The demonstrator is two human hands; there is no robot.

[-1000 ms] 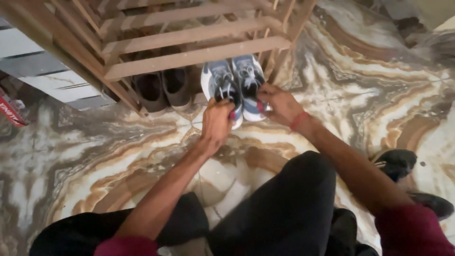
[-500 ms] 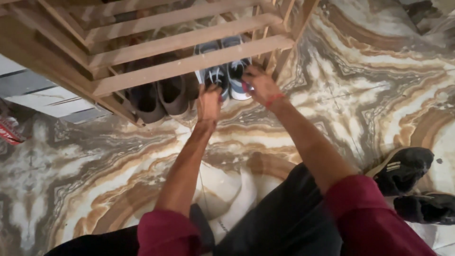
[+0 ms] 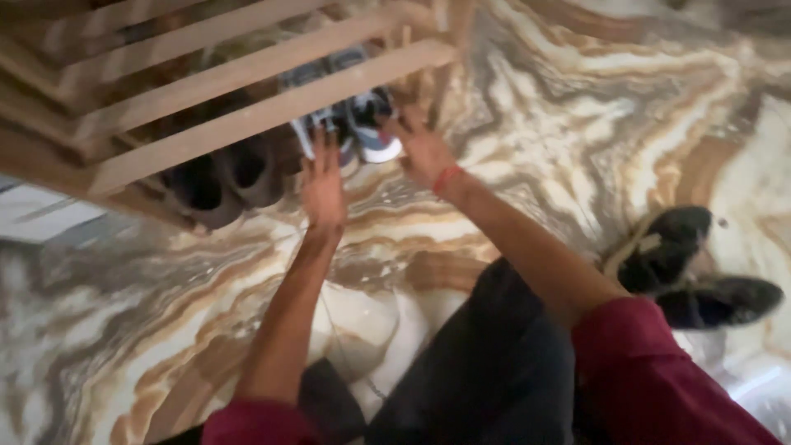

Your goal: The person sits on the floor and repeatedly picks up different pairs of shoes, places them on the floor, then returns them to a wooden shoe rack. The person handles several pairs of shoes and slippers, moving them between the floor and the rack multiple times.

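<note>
A: Under the rack's (image 3: 247, 99) lowest slat, head view: grey-and-white sneakers (image 3: 362, 132) sit side by side on the floor (image 3: 577, 107), heels just showing. A second ago they lay out in front of the rack, one in each hand; half a second ago they were sliding under. So the pair looks stowed.

B: Grips?

A: Left hand (image 3: 321, 185) flat, fingers spread, released, fingertips at or just off the left sneaker's heel; blur hides contact. Right hand (image 3: 424, 148) likewise spread and released, beside the right heel. Neither grasps anything.

B: Neighbours?

A: Dark shoes (image 3: 222, 177) just left of the sneakers, under the same slat, close but apparently apart. Rack's corner post stands just right of the pair, so that slot is tight on both sides.

B: Open room?

A: Marble floor toward the person lies bare between rack and knees. Two black shoes (image 3: 692, 264) lie well apart, far right, past the right forearm. Slat overhead limits lift.
</note>
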